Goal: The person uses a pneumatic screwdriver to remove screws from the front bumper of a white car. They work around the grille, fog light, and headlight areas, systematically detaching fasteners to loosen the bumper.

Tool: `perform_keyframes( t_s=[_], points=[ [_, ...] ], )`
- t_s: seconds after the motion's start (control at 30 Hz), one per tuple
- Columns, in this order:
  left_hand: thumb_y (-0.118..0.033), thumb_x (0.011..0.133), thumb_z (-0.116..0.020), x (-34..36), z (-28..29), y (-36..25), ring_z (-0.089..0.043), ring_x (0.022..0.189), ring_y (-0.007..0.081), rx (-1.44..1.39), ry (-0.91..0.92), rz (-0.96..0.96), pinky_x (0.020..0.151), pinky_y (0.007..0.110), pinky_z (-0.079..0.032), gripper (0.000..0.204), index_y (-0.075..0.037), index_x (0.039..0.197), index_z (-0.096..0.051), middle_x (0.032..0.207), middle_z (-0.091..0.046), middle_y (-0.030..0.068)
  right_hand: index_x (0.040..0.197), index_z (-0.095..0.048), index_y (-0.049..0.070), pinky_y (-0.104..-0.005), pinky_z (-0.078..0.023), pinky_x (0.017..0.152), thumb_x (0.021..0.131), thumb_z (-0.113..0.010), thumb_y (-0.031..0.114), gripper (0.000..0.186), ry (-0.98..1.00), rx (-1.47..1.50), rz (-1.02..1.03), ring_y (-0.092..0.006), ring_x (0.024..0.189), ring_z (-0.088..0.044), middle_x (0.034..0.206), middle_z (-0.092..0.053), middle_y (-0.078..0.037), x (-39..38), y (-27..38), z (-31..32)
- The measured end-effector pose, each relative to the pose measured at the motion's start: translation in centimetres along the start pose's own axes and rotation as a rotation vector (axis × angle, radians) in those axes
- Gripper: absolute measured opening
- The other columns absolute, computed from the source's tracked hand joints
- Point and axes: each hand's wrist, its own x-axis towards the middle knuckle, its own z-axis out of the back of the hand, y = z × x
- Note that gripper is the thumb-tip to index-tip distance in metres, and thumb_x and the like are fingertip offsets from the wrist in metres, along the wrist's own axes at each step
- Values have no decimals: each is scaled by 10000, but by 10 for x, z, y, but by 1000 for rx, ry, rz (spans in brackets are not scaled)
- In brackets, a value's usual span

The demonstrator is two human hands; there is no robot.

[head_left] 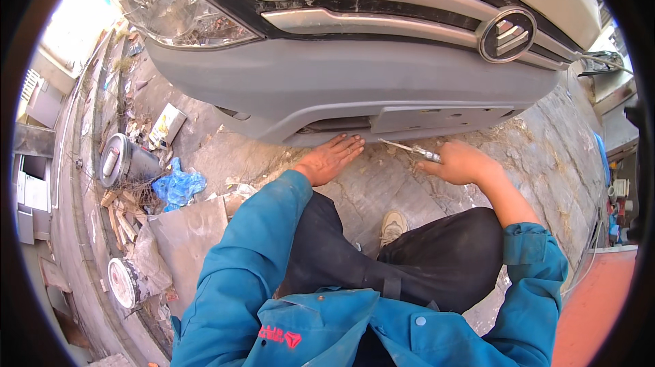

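Observation:
A vehicle's grey front bumper [355, 73] fills the upper middle, below a chrome-striped grille and a headlight [174, 15]. My left hand [331, 159] lies with fingers stretched out against the bumper's lower lip, left of a recessed plate panel [437, 118]. My right hand [457, 165] grips the handle of a slim metal tool, resembling a screwdriver [428, 155], whose tip reaches the lower edge just right of my left fingers.
Rough, debris-strewn concrete [539, 148] lies under me. At left are a bucket [129, 162], a blue plastic bag [177, 182], wood scraps and a white pail [126, 281]. An orange surface [587, 305] and assorted clutter sit at right.

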Motion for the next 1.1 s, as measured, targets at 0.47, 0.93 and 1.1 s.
perform_keyframes(
  t_s=[0.47,0.93,1.1],
  points=[
    [-149,1078,-519,-162,15,29,-344,1719,304,189,202,239,1431,480,-261,707,28,1748,-379,1866,-345,154,927,-820,-83,-609,-584,954,1079,-623,674,797,101,19,39,-533,993,-759,976,-782,-351,8,2,6],
    [-129,1119,-452,-59,7,53,-323,1727,290,79,56,-74,1437,460,-265,710,-46,1804,-285,1888,-292,129,1023,-850,10,-561,-636,940,1105,-591,663,708,-23,-167,173,-443,1053,-803,1040,-832,-242,47,69,-1],
    [-139,1117,-463,-68,1,46,-328,1727,284,-5,58,11,1432,461,-279,697,-49,1794,-319,1887,-304,115,1042,-855,24,-549,-648,916,1099,-611,649,674,-68,-165,194,-426,1047,-814,1043,-838,-227,66,83,-9]
  ],
)
